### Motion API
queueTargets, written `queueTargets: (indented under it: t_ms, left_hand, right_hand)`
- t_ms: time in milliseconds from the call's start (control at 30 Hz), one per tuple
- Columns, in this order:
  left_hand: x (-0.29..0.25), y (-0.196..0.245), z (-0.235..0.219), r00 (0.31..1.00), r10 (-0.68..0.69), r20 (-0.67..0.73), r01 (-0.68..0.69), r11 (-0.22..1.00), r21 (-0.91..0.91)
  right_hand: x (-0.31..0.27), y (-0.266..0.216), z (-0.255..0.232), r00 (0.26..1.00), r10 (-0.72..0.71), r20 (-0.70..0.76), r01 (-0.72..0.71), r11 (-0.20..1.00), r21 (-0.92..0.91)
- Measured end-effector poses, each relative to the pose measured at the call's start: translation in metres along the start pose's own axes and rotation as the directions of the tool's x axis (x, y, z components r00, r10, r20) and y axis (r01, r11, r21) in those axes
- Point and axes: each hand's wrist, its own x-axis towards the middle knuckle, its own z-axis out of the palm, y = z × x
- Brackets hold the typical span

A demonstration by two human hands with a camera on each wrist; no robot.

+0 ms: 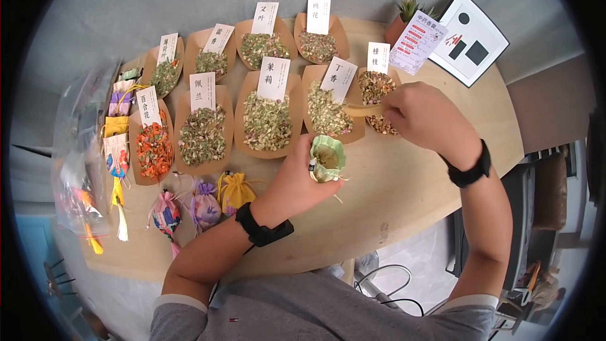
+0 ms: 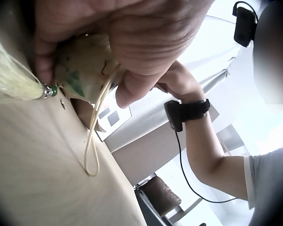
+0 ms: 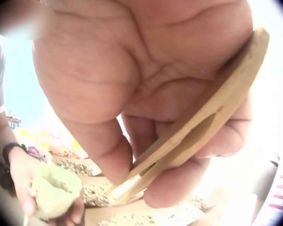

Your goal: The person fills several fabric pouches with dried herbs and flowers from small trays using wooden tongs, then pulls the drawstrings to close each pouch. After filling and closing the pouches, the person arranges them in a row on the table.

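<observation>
Right hand [image 3: 146,87] pinches wooden tongs [image 1: 365,111]; left hand [image 1: 298,180], near it, grips green pouch [image 3: 56,201].

Craft workspace: herb trays [image 1: 247,83], drawstring pouches [image 1: 206,207]

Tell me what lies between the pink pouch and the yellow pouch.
A purple pouch lies between the pink pouch and the yellow pouch; the head view shows it.
</observation>
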Motion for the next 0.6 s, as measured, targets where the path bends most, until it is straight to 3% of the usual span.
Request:
queueTargets:
  t_ms: [167, 367, 433, 600]
  left_hand:
    - [0.000, 0.003, -0.002, 1.000, -0.020, 0.012, 0.020, 1.000, 0.023]
    - [0.000, 0.002, -0.001, 0.998, -0.050, 0.026, 0.051, 0.999, -0.015]
    - [0.001, 0.002, -0.001, 0.998, -0.059, 0.033, 0.060, 0.998, -0.026]
    - [0.001, 0.006, -0.002, 0.996, -0.084, 0.035, 0.085, 0.996, -0.022]
  right_hand:
    - [0.010, 0.014, 0.052, 0.992, 0.112, 0.050, -0.108, 0.991, -0.081]
    - [0.008, 0.012, 0.073, 0.996, 0.036, 0.085, -0.036, 0.999, 0.002]
    - [0.004, 0.010, 0.075, 0.998, -0.048, -0.029, 0.049, 0.998, 0.036]
    - [-0.004, -0.005, 0.070, 0.994, -0.104, -0.036, 0.101, 0.993, -0.056]
